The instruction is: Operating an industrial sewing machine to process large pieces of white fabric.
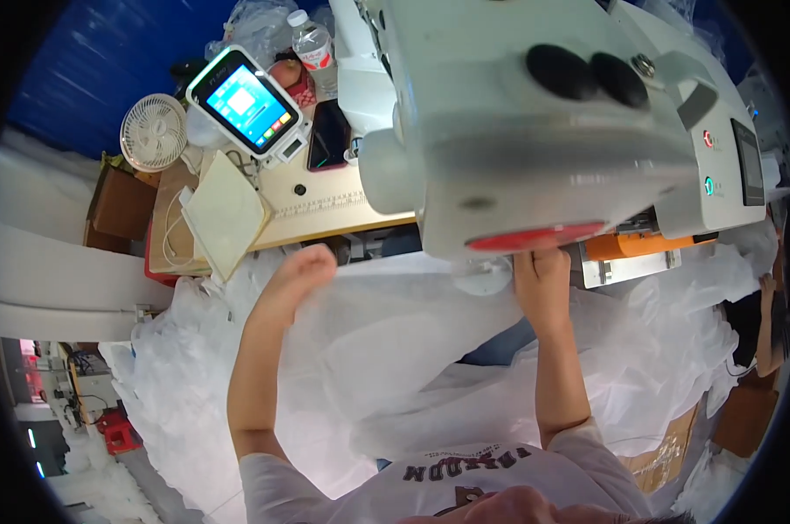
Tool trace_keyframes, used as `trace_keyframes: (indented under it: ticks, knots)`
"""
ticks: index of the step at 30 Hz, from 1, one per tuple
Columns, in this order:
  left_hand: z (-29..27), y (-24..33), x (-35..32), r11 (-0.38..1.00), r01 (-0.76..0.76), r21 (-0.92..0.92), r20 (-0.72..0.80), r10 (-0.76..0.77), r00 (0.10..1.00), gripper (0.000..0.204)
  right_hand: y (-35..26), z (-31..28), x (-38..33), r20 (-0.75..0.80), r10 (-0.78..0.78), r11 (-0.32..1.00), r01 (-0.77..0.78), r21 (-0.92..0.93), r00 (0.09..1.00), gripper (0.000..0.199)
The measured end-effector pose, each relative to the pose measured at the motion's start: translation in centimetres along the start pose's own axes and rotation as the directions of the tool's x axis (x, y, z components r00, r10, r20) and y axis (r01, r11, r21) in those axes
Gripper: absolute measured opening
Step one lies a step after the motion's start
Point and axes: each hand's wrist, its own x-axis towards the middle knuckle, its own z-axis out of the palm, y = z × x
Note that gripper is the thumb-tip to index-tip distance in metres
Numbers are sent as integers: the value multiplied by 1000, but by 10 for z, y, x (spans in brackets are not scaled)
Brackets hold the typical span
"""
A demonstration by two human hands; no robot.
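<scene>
A large sheet of thin white sheer fabric (395, 323) stretches across in front of me, its far edge pulled fairly straight between my hands. My left hand (303, 275) is closed at the left end of that edge, slightly blurred, with the fabric hanging below it. At the front of a big pale machine head (534, 131) with a red panel underneath, my right hand (543, 275) is closed on the fabric. The machine covers its fingertips. A clear round part (482, 278) sits just left of my right hand, over the fabric.
Heaps of the same fabric (185, 375) surround me. On the wooden table (316, 218) lie a phone (329, 135), a lit control screen (246, 100), a pale pad (226, 210) and a bottle (314, 52). A small fan (154, 131) stands left; an orange part (639, 244) is right.
</scene>
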Motion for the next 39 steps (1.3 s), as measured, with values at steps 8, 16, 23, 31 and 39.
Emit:
trace_keyframes:
  ticks: [8, 16, 23, 31, 39]
  knots:
    - [-24, -84, -64, 647, -62, 760, -269, 400, 876, 10, 23, -5, -18, -94, 51, 889, -3, 457, 994, 17]
    - [-103, -129, -152, 258, 23, 966, -171, 568, 805, 9, 22, -17, -22, 27, 118, 929, -120, 350, 993, 23]
    - [-101, -115, -170, 999, 49, -6, -894, -27, 446, 7, -12, -28, -13, 289, -38, 991, -2, 136, 956, 42]
    - [-152, -134, -103, 983, -79, 167, -769, 180, 613, 10, -38, -34, -16, 115, 52, 984, -31, -176, 992, 45]
    - [-88, -73, -91, 729, -363, -581, -631, -121, 766, 7, 35, -126, -47, 265, 79, 611, -256, 749, 961, 24]
